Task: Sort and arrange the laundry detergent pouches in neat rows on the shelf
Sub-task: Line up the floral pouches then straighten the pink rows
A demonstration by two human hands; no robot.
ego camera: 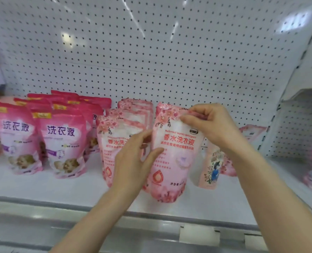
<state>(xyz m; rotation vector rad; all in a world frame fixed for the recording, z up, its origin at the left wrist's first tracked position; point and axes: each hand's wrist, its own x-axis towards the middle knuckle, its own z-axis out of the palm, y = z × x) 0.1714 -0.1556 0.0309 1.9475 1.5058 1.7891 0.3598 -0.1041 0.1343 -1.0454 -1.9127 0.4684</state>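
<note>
Your right hand (210, 125) pinches the top edge of a pale pink pouch (173, 156), fingers curled over the seal. Your left hand (133, 161) grips that pouch's left edge, thumb on the front, fingers tucked behind. Hands apart, both clamped on this 1 pouch. It stands upright on the white shelf (42, 190), near the front edge, centre-right. A pale row (115, 128) of matching pouches stands just left of it, partly hidden by your left hand. Dark pink pouches (60, 136) stand in rows further left. A blue-print pouch (212, 167) stands behind your right wrist. The pegboard (151, 52) backs the shelf.
</note>
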